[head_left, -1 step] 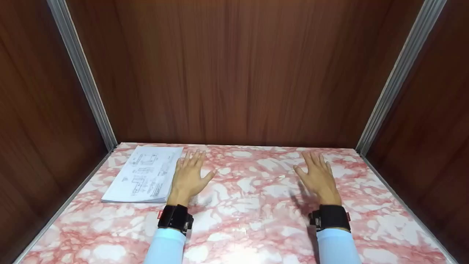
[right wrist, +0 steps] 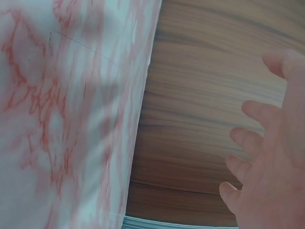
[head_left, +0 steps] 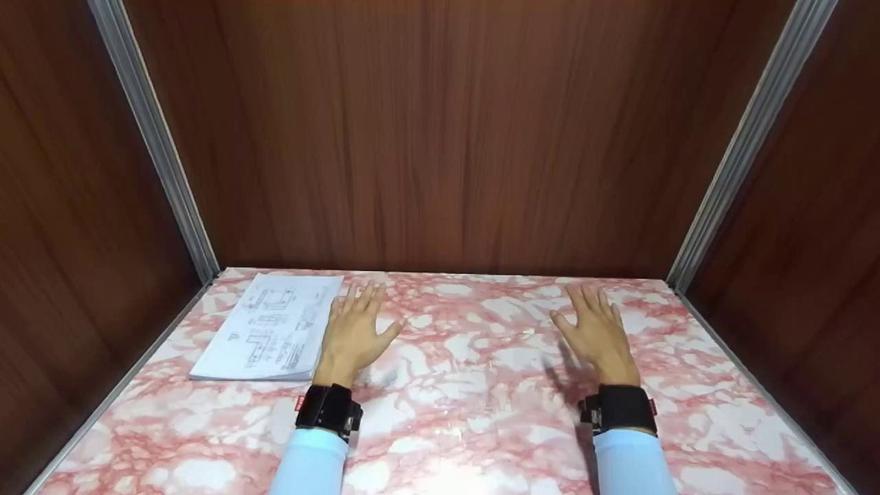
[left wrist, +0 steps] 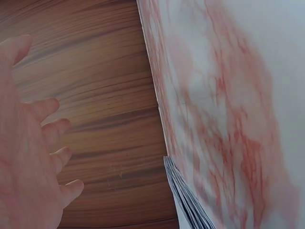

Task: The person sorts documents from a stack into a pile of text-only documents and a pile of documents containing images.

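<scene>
Palm down and fingers spread, my left hand [head_left: 350, 337] hovers above the table beside a stack of printed papers [head_left: 258, 337], overlapping its right edge in the head view. My right hand [head_left: 597, 333] is held over the right half of the table, its fingers straight and apart and a shadow below it. Neither hand holds anything. In the left wrist view the paper stack's layered edge [left wrist: 186, 195] shows low on the tabletop, apart from the left fingers [left wrist: 57, 131]. The right wrist view has the right fingers [right wrist: 245, 140] in front of the wood panel.
A red-and-white marbled tabletop [head_left: 454, 385] fills the booth floor. Dark wood panels close it in at the back [head_left: 440, 137], left [head_left: 75, 206] and right [head_left: 811, 227], with metal posts [head_left: 161, 151] at the rear corners. Black bands [head_left: 326, 409] sit on both wrists.
</scene>
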`<action>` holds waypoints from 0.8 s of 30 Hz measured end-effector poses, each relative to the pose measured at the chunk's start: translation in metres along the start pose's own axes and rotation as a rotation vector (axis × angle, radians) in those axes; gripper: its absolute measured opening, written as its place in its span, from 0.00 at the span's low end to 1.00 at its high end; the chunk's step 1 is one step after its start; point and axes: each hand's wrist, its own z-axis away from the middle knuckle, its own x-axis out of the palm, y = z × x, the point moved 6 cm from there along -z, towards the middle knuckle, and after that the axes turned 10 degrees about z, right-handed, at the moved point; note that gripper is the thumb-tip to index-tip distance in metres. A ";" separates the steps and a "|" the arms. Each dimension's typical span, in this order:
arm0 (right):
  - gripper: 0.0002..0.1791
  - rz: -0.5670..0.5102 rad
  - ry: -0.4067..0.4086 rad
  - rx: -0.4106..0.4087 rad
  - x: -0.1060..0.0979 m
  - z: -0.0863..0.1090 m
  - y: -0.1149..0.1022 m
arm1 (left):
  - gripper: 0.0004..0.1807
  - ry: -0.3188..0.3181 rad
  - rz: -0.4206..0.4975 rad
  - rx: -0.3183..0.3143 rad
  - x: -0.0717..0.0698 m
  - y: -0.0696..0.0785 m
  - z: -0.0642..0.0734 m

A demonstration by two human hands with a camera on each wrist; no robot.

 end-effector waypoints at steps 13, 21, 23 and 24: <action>0.44 -0.008 -0.071 0.030 0.005 0.003 0.008 | 0.44 -0.036 -0.004 0.005 0.013 0.001 0.002; 0.40 -0.075 -0.073 0.026 -0.008 0.005 -0.003 | 0.43 -0.024 0.034 0.004 -0.008 0.005 0.000; 0.38 -0.100 -0.063 0.013 -0.014 0.004 -0.015 | 0.43 -0.018 0.052 -0.004 -0.020 0.004 0.000; 0.38 -0.113 -0.052 0.006 -0.017 0.002 -0.022 | 0.43 -0.015 0.063 -0.006 -0.026 0.003 0.000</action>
